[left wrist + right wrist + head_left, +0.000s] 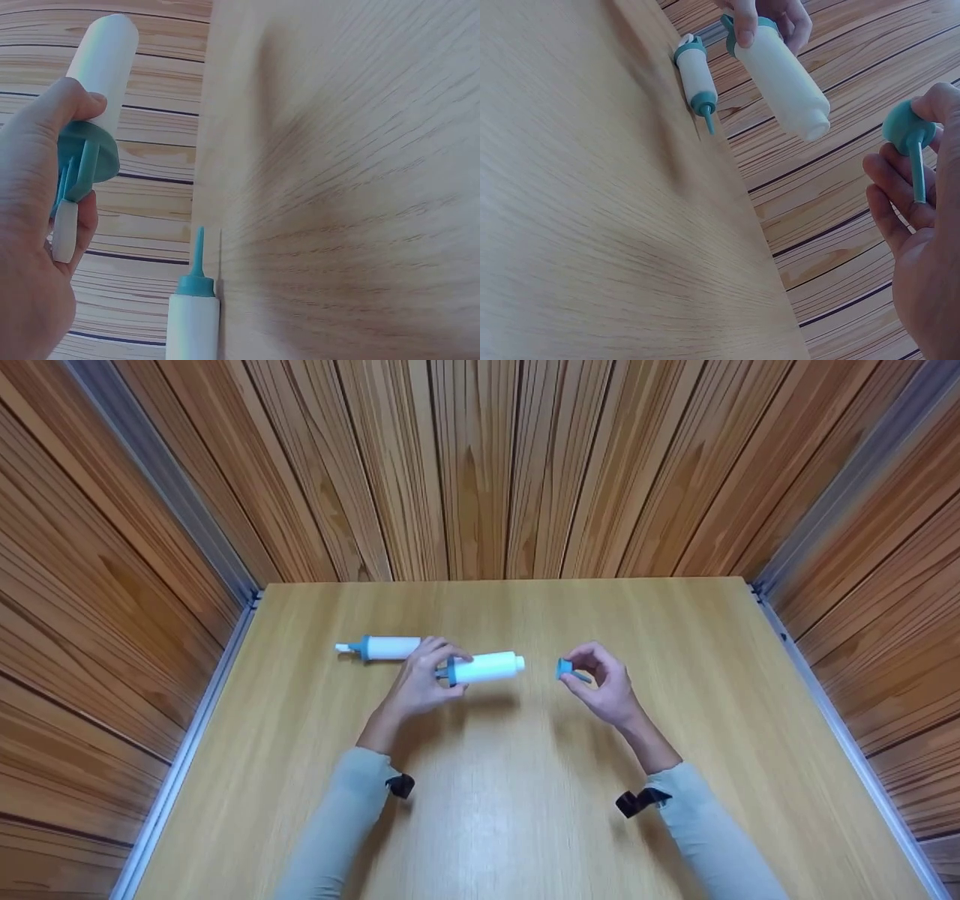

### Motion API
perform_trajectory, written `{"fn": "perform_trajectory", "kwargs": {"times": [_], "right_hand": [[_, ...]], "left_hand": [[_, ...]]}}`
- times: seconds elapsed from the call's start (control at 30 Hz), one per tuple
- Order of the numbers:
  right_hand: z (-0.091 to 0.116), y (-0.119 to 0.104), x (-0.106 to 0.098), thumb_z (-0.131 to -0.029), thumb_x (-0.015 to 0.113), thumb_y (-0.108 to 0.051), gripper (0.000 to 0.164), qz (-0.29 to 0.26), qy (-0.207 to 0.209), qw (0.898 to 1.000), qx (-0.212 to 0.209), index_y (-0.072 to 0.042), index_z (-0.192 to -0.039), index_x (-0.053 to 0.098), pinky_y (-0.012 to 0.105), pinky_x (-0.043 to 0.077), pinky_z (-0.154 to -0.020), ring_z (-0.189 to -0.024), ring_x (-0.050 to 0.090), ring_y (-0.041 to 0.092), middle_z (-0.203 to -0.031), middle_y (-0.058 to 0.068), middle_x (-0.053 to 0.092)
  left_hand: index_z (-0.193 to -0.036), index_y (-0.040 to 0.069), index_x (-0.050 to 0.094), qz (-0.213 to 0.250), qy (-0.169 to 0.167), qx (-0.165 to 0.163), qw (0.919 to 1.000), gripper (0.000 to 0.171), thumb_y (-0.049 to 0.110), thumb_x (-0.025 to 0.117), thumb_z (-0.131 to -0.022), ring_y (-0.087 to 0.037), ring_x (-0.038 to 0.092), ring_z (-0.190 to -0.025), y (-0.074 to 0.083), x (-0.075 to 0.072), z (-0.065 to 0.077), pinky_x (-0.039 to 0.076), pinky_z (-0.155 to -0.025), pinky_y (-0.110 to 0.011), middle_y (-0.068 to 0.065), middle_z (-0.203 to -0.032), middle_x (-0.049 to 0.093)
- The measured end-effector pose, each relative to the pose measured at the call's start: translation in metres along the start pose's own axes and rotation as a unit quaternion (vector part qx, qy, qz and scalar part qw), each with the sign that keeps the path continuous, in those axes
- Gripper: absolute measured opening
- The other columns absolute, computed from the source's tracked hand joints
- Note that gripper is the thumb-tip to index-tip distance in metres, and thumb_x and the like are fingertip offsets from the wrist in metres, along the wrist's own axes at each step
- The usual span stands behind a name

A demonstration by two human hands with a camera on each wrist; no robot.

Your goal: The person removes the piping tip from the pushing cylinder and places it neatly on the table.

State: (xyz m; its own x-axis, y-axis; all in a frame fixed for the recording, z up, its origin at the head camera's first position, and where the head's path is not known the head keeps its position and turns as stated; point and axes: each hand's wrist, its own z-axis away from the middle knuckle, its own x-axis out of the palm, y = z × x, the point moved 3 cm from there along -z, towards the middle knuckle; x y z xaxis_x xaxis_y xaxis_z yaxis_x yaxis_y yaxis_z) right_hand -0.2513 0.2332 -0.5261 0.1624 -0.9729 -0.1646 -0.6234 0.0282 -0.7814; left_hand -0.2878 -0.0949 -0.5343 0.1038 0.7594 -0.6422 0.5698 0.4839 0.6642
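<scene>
My left hand grips a toy syringe by its teal collar, with a white barrel and a ribbed plunger ending in a white tab. Its open white neck points right. Across a gap, my right hand pinches a teal needle cap between thumb and fingers. The thin needle points away from the barrel, toward my palm. Both pieces are held above the table. Behind the left hand lies a second toy syringe on its side, its teal needle tip attached.
The wooden table spreads out below both hands. Plank-patterned walls stand at the back and sides, with metal rails along the table's side edges. A small black wrist camera sits at each sleeve.
</scene>
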Motion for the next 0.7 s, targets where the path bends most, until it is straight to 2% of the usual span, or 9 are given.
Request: {"fn": "perform_trajectory", "kwargs": {"times": [0.5, 0.7], "right_hand": [[0.001, 0.002, 0.001, -0.089, 0.069, 0.028, 0.029, 0.0, 0.003, 1.0, 0.002, 0.022, -0.115, 0.06, 0.015, 0.061, -0.094, -0.099, 0.071, 0.0, -0.109, -0.013, 0.071], [0.004, 0.004, 0.002, -0.089, 0.068, 0.027, 0.027, -0.002, 0.006, 1.0, 0.007, 0.022, -0.114, 0.06, 0.015, 0.06, -0.093, -0.099, 0.071, 0.0, -0.108, -0.011, 0.071]], "left_hand": [[-0.125, 0.009, 0.075, 0.003, -0.005, -0.025, 0.9997, 0.037, 0.006, 0.09, -0.091, -0.037, 0.063, -0.128, -0.018, 0.003, 0.006, 0.054, -0.116, -0.058, -0.015, -0.132, 0.073], [-0.123, 0.007, 0.076, -0.003, -0.02, -0.038, 0.9991, 0.039, 0.002, 0.09, -0.087, -0.042, 0.062, -0.131, -0.024, 0.005, 0.01, 0.051, -0.119, -0.064, -0.022, -0.137, 0.073]]}}
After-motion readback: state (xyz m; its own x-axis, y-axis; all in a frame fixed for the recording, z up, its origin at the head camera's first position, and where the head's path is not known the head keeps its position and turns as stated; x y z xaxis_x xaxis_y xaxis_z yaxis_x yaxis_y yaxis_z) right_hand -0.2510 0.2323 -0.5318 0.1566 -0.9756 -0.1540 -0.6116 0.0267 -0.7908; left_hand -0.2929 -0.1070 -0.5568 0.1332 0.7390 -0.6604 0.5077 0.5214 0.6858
